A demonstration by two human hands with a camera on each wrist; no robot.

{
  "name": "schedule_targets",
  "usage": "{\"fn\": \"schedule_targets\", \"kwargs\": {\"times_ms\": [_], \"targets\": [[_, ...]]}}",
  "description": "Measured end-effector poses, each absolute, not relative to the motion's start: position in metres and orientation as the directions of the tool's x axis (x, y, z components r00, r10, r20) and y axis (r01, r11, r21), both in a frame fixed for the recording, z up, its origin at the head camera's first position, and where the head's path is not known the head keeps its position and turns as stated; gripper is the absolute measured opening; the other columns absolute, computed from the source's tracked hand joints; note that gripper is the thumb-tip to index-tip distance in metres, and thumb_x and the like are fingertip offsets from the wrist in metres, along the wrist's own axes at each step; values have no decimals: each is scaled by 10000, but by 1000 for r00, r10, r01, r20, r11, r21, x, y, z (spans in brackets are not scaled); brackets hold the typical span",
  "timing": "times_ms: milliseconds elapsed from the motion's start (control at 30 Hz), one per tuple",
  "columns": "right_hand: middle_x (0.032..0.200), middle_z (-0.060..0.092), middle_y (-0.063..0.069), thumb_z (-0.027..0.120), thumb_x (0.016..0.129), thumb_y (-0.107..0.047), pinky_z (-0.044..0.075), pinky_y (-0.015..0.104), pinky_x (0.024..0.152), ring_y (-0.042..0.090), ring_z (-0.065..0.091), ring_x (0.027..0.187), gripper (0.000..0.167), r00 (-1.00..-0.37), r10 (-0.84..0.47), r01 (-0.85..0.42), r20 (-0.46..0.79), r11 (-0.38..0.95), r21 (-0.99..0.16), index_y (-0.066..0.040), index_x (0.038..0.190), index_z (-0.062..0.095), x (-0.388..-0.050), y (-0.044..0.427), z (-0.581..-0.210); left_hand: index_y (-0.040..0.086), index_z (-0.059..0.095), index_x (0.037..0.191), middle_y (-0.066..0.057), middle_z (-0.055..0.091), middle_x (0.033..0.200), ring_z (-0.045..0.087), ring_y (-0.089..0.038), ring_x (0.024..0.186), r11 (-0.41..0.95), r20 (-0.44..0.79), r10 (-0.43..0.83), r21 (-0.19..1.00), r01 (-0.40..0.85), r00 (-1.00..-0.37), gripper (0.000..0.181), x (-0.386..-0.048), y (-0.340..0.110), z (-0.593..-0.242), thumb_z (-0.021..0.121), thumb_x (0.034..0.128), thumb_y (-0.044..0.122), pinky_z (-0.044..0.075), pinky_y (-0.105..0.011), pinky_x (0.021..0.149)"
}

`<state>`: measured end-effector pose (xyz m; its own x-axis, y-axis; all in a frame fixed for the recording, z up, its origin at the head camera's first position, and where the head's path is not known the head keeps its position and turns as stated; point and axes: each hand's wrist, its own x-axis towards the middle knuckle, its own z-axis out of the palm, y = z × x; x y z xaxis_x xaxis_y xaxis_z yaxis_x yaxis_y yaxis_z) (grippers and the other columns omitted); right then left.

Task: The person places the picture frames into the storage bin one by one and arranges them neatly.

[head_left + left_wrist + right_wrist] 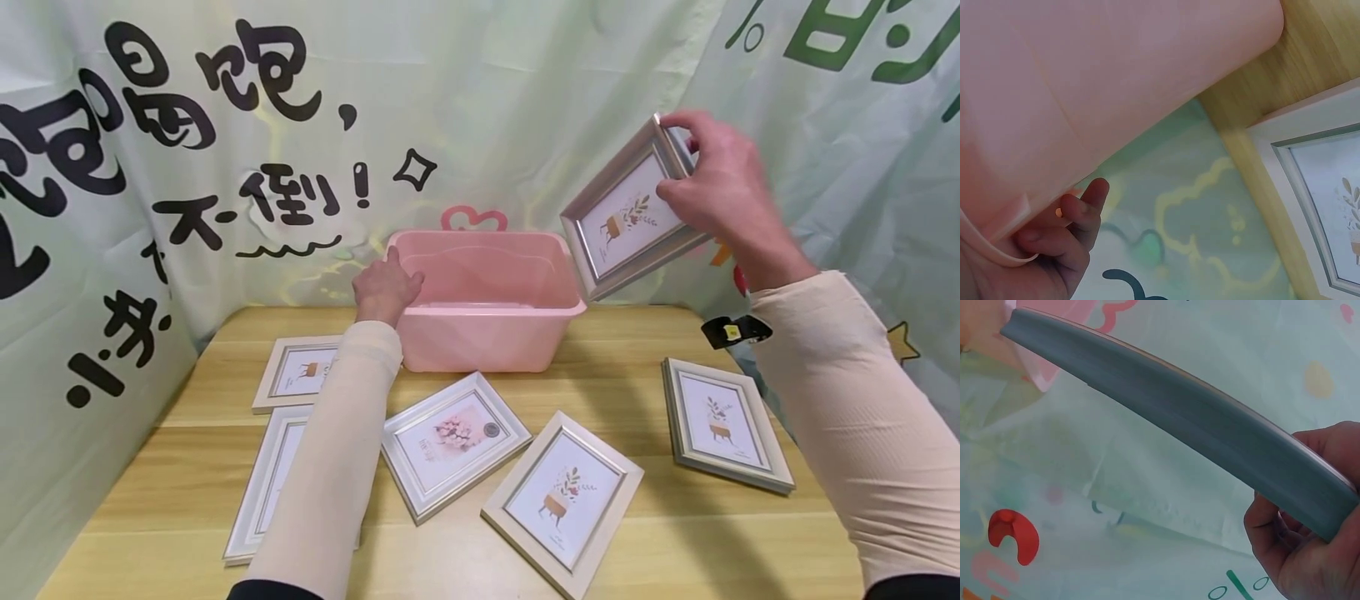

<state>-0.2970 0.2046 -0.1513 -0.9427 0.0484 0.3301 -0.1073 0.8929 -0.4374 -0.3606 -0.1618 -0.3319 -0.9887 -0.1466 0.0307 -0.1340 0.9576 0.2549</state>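
1. In the head view, my right hand (723, 179) pinches the silver frame (626, 217) at its right side, with the thumb on the front face and the fingers behind. It is tilted, raised above the table (420, 558), at the right end of the pink bin (480, 342); I cannot tell if the two touch.
2. My left hand (386, 287) grips the left rim of this bin, which stands at the far side of the table, before the printed cloth (525, 125).
3. On the left lie the far-left frame (300, 371) and, nearer, the white frame (270, 475), both partly covered by my sleeve (337, 475). In the middle is the flower-print frame (453, 442), and near to its right the beige frame (562, 504). The right-hand frame (723, 425) lies well apart.
4. In the left wrist view, the bin's rim passes between my thumb and my curled fingers. On the right side, part of a light frame (1329, 187) is lying on the wood.
5. In the right wrist view, the raised frame shows its dark side edge, held between thumb and fingers. A corner of the bin appears at the upper left.
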Motion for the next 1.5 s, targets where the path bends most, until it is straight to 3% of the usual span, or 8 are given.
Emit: {"fn": "schedule_targets", "kwargs": {"times_ms": [700, 933, 1500], "targets": [[1355, 453, 167, 566, 852, -71, 455, 493, 884, 335, 423, 1166, 731, -931, 52, -132, 361, 875, -466, -342, 1492, 342, -314, 181, -163, 69, 230, 1491, -259, 623, 1141, 637, -408, 1019, 959, 36, -155, 246, -142, -987, 749, -364, -162, -334, 388, 948, 561, 494, -531, 878], [1446, 397, 166, 571, 884, -68, 499, 545, 919, 349, 406, 1207, 731, -947, 41, -126, 318, 864, -487, -333, 1510, 303, -320, 175, -178, 62, 234, 1485, -267, 619, 1152, 629, -419, 1044, 957, 25, -152, 255, -140, -988, 739, -363, -161, -333, 387, 950, 549, 481, -532, 899], [1370, 436, 192, 563, 844, -39, 448, 469, 835, 347, 443, 1102, 747, -957, 44, -106, 286, 866, -488, -306, 1501, 328, -331, 169, -193, 68, 247, 1484, -261, 616, 1158, 625, -406, 1052, 953, 43, -153, 269, -136, -987, 736, -362, -163, -333, 403, 948, 546, 483, -535, 898]]}}
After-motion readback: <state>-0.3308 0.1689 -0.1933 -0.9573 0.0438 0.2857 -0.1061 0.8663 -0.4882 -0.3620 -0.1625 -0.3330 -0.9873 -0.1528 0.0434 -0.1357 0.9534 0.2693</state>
